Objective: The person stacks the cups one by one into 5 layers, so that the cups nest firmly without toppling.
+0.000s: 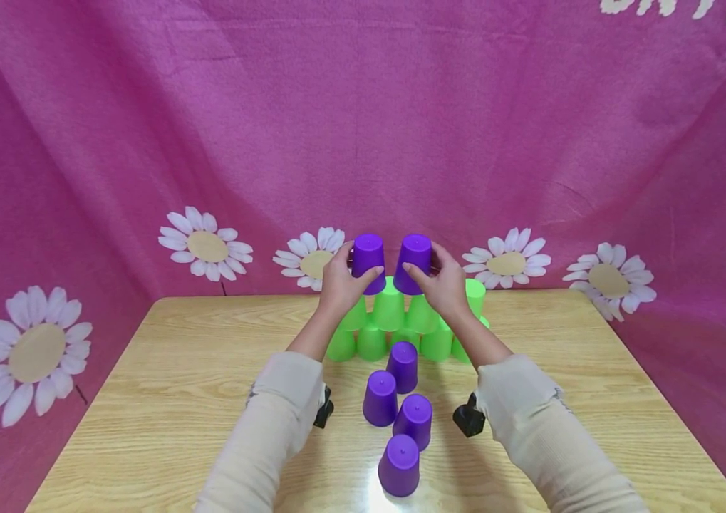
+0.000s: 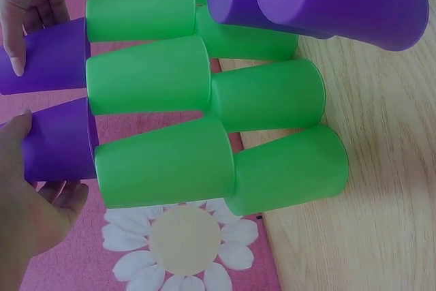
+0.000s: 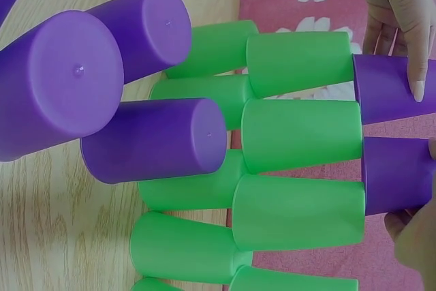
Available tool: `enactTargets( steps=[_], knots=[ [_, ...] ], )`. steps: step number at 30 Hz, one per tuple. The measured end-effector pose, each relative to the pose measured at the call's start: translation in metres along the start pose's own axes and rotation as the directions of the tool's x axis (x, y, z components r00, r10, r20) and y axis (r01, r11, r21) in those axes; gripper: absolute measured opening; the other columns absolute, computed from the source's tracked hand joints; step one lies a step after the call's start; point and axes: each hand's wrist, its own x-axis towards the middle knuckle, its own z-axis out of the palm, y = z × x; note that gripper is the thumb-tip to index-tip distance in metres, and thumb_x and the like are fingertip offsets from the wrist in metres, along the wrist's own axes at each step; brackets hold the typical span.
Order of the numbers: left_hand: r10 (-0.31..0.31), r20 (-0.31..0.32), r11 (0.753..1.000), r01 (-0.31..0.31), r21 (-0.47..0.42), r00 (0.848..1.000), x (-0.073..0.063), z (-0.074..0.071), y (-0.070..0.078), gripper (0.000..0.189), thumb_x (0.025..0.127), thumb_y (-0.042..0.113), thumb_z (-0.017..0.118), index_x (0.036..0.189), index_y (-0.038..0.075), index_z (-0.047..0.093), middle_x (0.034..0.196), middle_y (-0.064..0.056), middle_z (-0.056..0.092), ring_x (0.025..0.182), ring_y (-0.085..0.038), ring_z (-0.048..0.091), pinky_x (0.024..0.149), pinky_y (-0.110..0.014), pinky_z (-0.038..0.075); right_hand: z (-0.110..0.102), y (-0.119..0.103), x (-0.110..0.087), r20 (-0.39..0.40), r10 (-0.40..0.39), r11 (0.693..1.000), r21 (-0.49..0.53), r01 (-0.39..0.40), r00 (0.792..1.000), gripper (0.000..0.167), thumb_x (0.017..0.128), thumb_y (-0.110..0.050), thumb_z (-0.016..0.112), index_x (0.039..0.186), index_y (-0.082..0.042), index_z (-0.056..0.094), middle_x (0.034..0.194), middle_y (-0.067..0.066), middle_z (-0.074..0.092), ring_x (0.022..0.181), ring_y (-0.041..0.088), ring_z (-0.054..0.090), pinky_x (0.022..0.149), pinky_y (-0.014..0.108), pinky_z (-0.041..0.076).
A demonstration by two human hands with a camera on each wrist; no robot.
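My left hand (image 1: pixel 340 281) holds an upside-down purple cup (image 1: pixel 367 255), thumb in front and fingers round its far side. A second upside-down purple cup (image 1: pixel 415 251) is held by my right hand (image 1: pixel 449 285) in the same way, a small gap from the first. Both cups are at the top of a two-row stack of upturned green cups (image 1: pixel 389 305). In the left wrist view, the rim of the left purple cup (image 2: pixel 61 140) meets the base of an upper green cup (image 2: pixel 163 161). The right purple cup (image 3: pixel 397 174) likewise meets a green cup (image 3: pixel 300 212).
Several upside-down purple cups (image 1: pixel 399 464) stand in a staggered line on the wooden table (image 1: pixel 196 399), between my forearms and in front of the stack. A black object (image 1: pixel 469 417) shows below each wrist. Behind the table hangs a pink cloth (image 1: pixel 350 142) with daisies.
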Motion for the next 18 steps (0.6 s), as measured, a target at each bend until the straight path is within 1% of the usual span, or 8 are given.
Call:
enactTargets(
  steps=[6,10,15,18],
  knots=[
    [0.011,-0.002,1.0,-0.011,-0.009,1.0,-0.001,0.0,-0.002,0.062,0.078,0.013,0.073,0.131,-0.001,0.045,0.117,-0.024,0.06,0.108,-0.035,0.058,0.094,-0.044,0.049,0.0,0.001,0.0,0.009,0.012,1.0,-0.001,-0.012,1.0,0.059,0.082,-0.011,0.069,0.133,0.005,0.044,0.12,0.029,0.058,0.11,0.038,0.058,0.094,0.041,0.05],
    [0.019,-0.001,1.0,-0.019,-0.011,1.0,-0.002,-0.001,-0.003,0.064,0.077,0.014,0.074,0.132,-0.002,0.045,0.121,-0.024,0.057,0.112,-0.036,0.055,0.095,-0.045,0.048,-0.002,0.0,0.0,0.012,0.017,1.0,-0.005,-0.017,1.0,0.062,0.081,-0.01,0.07,0.134,0.004,0.043,0.123,0.028,0.056,0.113,0.037,0.056,0.097,0.041,0.048],
    [0.024,-0.011,1.0,-0.024,-0.003,1.0,-0.002,-0.007,-0.001,0.068,0.076,0.017,0.075,0.133,-0.002,0.043,0.128,-0.024,0.052,0.119,-0.036,0.05,0.098,-0.046,0.045,-0.01,-0.002,-0.003,-0.01,-0.007,1.0,0.013,0.007,1.0,0.063,0.08,-0.009,0.071,0.134,0.006,0.042,0.126,0.027,0.054,0.117,0.037,0.053,0.1,0.041,0.045],
    [0.052,-0.032,0.999,-0.052,0.007,0.998,-0.003,-0.012,0.0,0.068,0.075,0.019,0.076,0.132,-0.001,0.045,0.13,-0.023,0.051,0.119,-0.036,0.049,0.099,-0.046,0.044,-0.016,-0.004,-0.006,-0.024,-0.016,0.999,0.033,0.017,1.0,0.063,0.08,-0.009,0.071,0.134,0.006,0.042,0.128,0.025,0.053,0.118,0.036,0.052,0.102,0.04,0.044]
  ],
)
